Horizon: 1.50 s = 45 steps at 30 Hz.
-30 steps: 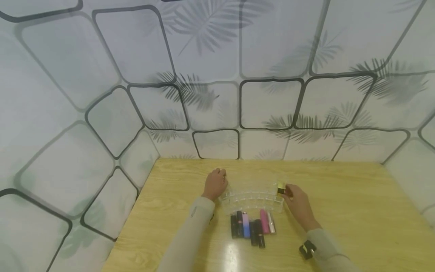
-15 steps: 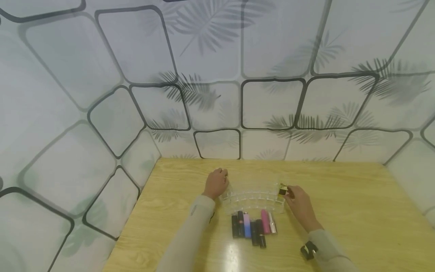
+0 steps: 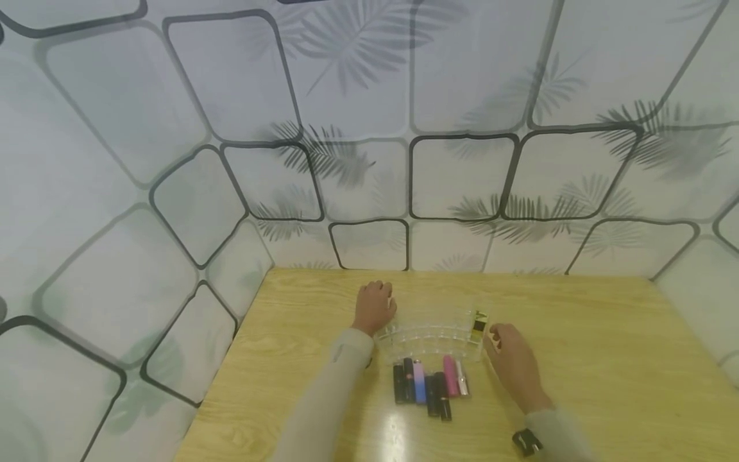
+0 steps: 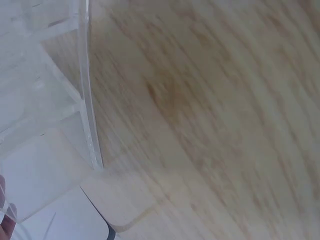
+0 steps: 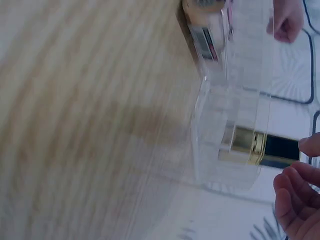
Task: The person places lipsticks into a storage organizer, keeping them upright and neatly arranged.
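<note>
Gold-and-black lipstick tube [image 3: 479, 326]: long axis upright, right-end slot of clear organizer [image 3: 430, 332]. Right hand [image 3: 515, 362] nearer, just right of organizer, grasping nothing. Left hand [image 3: 374, 308] at organizer's left end; grip unclear.

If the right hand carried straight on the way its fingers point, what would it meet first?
Most likely the black-and-gold tube at the right end of the clear organizer. The right hand is close beside it; whether a fingertip already touches is hard to tell.
</note>
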Available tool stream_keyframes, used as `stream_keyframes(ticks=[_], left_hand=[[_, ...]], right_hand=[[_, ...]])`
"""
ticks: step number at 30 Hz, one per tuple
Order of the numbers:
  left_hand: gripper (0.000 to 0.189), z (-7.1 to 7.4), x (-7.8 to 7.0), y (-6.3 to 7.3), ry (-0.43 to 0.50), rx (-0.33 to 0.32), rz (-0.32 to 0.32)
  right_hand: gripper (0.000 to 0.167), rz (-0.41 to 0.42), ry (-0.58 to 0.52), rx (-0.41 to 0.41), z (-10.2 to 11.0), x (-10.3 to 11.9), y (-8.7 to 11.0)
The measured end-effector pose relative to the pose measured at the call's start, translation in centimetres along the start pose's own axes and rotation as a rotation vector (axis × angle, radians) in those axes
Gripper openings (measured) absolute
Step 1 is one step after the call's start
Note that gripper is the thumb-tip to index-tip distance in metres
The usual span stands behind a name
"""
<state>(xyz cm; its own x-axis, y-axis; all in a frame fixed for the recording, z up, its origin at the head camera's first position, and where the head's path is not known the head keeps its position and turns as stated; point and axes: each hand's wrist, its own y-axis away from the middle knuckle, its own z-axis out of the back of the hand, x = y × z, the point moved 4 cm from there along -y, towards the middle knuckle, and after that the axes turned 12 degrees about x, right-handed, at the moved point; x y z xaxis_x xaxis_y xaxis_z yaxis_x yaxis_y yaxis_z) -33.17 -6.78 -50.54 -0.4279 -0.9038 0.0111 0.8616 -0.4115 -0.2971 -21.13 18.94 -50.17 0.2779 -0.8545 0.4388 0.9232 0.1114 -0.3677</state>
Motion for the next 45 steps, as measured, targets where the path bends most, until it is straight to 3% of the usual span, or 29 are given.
stream_keyframes(ticks=[3,6,12,17,22,28,45], left_hand=[[0.010,0.1,-0.1,0.1,0.017,-0.033,0.008],[0.011,-0.1,-0.1,0.2,0.019,-0.055,0.015],[0.011,-0.6,-0.1,0.1,0.034,-0.066,0.032],[0.010,-0.8,-0.1,0.1,0.054,-0.072,0.037],[0.010,-0.9,-0.2,0.2,0.060,-0.091,0.038],[0.010,-0.9,-0.1,0.3,0.071,-0.080,0.046],[0.009,-0.8,-0.2,0.2,0.074,-0.062,0.057]], right_hand=[[0.017,0.039,0.064,0.044,-0.8,1.4,0.7],[0.020,0.054,0.090,0.145,-1.8,2.7,1.2],[0.018,0.007,0.156,0.356,-3.6,3.7,1.8],[0.020,-0.101,0.083,0.465,-4.5,3.3,2.1],[0.025,-0.181,0.003,0.505,-5.0,2.9,2.1],[0.031,-0.221,-0.002,0.513,-5.3,2.5,1.9],[0.017,-0.198,0.025,0.498,-5.0,2.2,1.9]])
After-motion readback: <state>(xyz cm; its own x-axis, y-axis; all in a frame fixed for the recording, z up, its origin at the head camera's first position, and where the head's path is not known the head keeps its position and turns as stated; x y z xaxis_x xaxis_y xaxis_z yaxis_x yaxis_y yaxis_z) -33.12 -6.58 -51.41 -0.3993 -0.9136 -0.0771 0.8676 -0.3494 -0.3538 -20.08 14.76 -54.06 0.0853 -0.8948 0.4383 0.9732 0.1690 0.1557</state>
